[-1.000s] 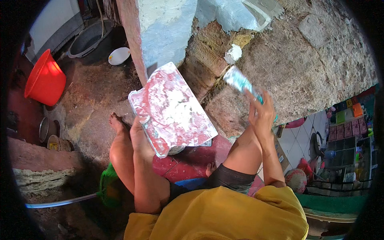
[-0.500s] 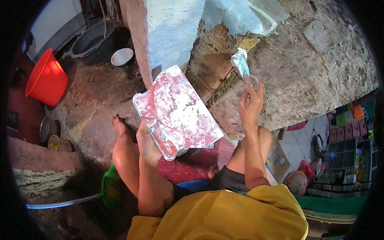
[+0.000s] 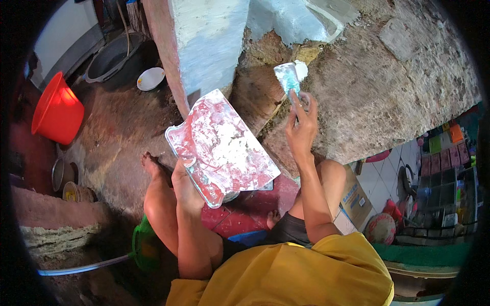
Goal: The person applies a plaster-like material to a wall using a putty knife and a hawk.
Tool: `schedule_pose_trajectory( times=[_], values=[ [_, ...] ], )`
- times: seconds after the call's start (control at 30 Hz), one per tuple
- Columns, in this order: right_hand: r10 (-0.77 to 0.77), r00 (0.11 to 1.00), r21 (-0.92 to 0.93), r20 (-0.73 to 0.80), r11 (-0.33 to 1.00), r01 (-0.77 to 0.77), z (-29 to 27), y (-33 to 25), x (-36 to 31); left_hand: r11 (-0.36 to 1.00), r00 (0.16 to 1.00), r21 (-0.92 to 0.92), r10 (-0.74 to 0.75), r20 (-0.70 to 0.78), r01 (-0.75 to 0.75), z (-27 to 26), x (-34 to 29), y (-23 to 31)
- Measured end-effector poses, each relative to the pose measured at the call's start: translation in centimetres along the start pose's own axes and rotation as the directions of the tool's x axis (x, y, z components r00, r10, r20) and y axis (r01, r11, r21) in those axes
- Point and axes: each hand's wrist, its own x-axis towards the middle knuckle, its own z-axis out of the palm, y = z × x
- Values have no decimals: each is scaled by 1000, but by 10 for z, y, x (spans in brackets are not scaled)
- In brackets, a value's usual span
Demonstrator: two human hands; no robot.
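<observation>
My left hand (image 3: 187,184) grips the near-left edge of a flat red board (image 3: 204,173), its thumb on top and its other fingers hidden underneath. White paste (image 3: 228,144) is smeared thickly over the board's middle. Up and to the right, my right hand (image 3: 302,127) is closed on the handle of a putty knife (image 3: 287,79). Its blade is coated white with a bluish-green patch, and a white lump sticks out at its right side. The knife is held in front of a rough brown wall face (image 3: 352,102), below a white-blue painted part (image 3: 206,46).
At the left stand a red bucket (image 3: 58,109), a black tub (image 3: 115,58) and a white bowl (image 3: 151,79). A cardboard box (image 3: 354,198) leans beside my right knee. Shelves with small goods (image 3: 441,196) are at the far right. A green basket (image 3: 145,245) sits lower left.
My right hand has moved left with the putty knife, and the blade has turned, now showing a white lump on its right side. The board stays in my left hand, shifted slightly in view.
</observation>
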Motion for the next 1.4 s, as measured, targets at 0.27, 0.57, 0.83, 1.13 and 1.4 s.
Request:
schedule_pose_trajectory(
  times=[0.27, 0.57, 0.83, 1.13, 1.4],
  values=[
    [38, 998, 180, 56, 982, -48, -1, -25, 0, 999, 1000, 32, -5, -14, 5, -9, 2, 1],
    [150, 989, 105, 19, 983, -151, -22, 0, 5, 998, 1000, 66, 15, -13, -14, -3, 1, -2],
    [103, 993, 168, 65, 979, -112, -22, -19, 9, 998, 1000, 62, 22, -12, -21, -8, 2, -2],
    [159, 987, 88, 32, 983, -161, -23, -2, 9, 999, 1000, 31, -22, 11, 22, -5, 3, -1],
    [142, 990, 185, 24, 972, -144, -27, -13, 8, 998, 1000, 60, -11, -9, 11, -8, 3, -1]
  ],
)
